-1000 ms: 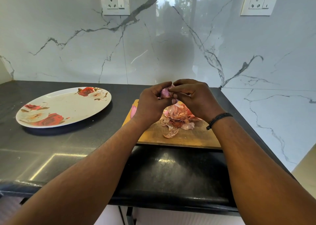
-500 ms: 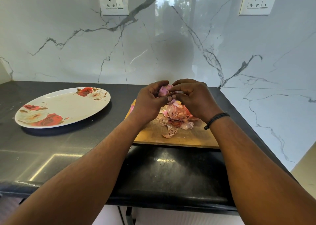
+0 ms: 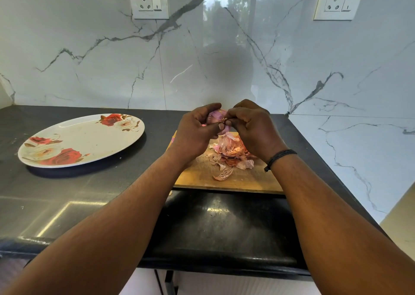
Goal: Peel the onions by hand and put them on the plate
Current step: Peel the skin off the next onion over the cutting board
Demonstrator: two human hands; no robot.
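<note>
Left hand grips pink part-peeled onion; right hand pinches its skin, above wooden chopping board at counter's right edge

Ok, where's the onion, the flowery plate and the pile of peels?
onion (image 3: 215,116): head view, pink top between the hands.
plate (image 3: 89,137): head view, bare white middle.
pile of peels (image 3: 229,151): head view, heap's centre on the board.

A pink-purple onion, partly peeled, is held in the air above the cutting board. An oval white plate with red rose print lies flat on the tabletop, well apart.
</note>
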